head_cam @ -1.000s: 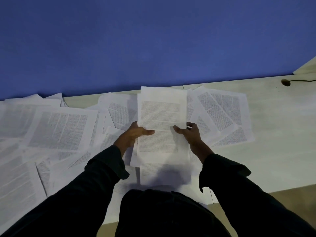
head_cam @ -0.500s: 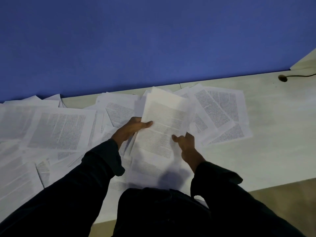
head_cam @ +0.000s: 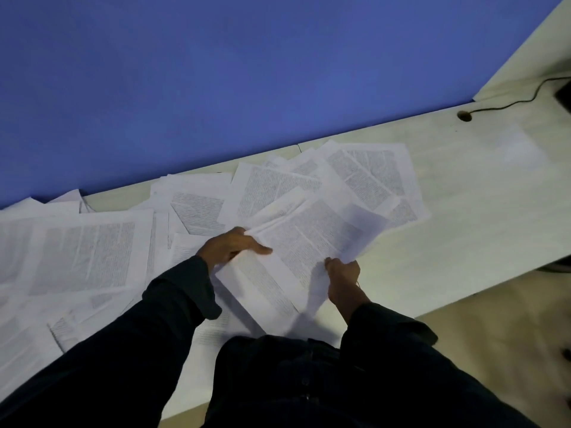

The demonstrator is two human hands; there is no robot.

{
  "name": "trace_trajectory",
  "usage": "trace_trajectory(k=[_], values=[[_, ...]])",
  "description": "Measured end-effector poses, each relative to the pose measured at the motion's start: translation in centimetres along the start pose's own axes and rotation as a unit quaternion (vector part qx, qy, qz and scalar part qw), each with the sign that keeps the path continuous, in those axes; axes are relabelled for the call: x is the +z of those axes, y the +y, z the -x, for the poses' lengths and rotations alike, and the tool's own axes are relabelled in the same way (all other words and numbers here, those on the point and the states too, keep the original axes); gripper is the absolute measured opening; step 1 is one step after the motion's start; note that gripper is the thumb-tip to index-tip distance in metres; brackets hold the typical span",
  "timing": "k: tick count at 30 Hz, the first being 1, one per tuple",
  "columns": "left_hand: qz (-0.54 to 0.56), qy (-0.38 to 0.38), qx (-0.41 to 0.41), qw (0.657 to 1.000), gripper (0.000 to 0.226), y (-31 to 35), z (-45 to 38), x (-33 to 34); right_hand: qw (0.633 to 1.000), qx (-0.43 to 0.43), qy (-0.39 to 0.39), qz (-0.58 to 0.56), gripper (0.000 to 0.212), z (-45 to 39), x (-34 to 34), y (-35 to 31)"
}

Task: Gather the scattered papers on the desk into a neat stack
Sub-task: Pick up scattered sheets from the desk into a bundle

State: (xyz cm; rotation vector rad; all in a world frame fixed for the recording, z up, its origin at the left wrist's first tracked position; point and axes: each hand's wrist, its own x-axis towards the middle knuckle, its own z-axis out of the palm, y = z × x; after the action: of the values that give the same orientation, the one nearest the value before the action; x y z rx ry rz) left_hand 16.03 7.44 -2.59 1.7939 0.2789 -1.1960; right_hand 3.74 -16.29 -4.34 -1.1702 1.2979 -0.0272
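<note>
- Head view: single wide-angle camera, worn on the head, looking forward and steeply down.
- Close range: table (head_cam: 463, 217) fills mid-frame, tilted; blue wall (head_cam: 216, 72) beyond.

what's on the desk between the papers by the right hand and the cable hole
Nothing solid: in the head view the desk is bare between the papers beyond the right hand and the cable hole.

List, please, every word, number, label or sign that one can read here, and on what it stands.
None can be read.
held sheets, gripped by left hand and right hand: printed text, too blurred.
loose papers on the desk: dense print, too small and blurred.
No labels, brands or signs show.
</note>
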Motion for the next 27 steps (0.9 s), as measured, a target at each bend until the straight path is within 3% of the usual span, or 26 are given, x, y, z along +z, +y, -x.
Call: trace_trajectory(k=[2,5,9,12,15,17,19,21,23,27], values=[[0.082,-0.077,-0.018,0.993,0.075,0.1,0.4,-0.3,0.997,-0.021,-0.012,0.076,0.047,-0.3,-0.4,-0.3],[0.222,-0.101,-0.025,0.970,0.069,1.7,0.7,-0.5,0.988,-0.030,-0.012,0.149,0.046,-1.2,-0.9,-0.6],[0.087,-0.154,-0.030,0.984,0.031,4.5,1.2,2.2,0.976,-0.046,-0.059,0.207,0.041,-1.2,-0.8,-1.3],[-0.038,-0.086,0.019,0.995,0.051,4.8,0.3,3.6,0.971,-0.070,-0.043,0.225,0.041,-1.2,-0.9,-1.7],[-0.045,-0.073,0.069,0.994,0.046,4.9,0.7,3.4,0.983,-0.072,0.016,0.170,0.075,-1.2,-1.2,-2.2],[-0.067,-0.075,0.086,0.991,0.039,5.9,1.3,2.6,0.996,-0.034,-0.026,0.079,0.086,-0.7,-0.6,-2.4],[-0.127,-0.041,0.085,0.987,0.044,7.0,1.2,1.5,0.995,0.007,-0.090,0.042,0.083,0.4,0.5,-2.5],[-0.206,-0.003,0.095,0.974,0.062,7.6,0.1,0.9,0.994,0.030,-0.106,0.007,0.067,1.5,1.2,-2.1],[-0.294,0.028,0.116,0.948,0.073,7.9,-1.3,1.4,0.995,0.036,-0.087,-0.035,0.046,2.0,1.1,-1.1],[-0.364,0.183,0.118,0.905,0.081,7.0,-3.6,3.2,0.999,0.024,0.011,-0.019,0.044,1.7,0.2,0.4]])
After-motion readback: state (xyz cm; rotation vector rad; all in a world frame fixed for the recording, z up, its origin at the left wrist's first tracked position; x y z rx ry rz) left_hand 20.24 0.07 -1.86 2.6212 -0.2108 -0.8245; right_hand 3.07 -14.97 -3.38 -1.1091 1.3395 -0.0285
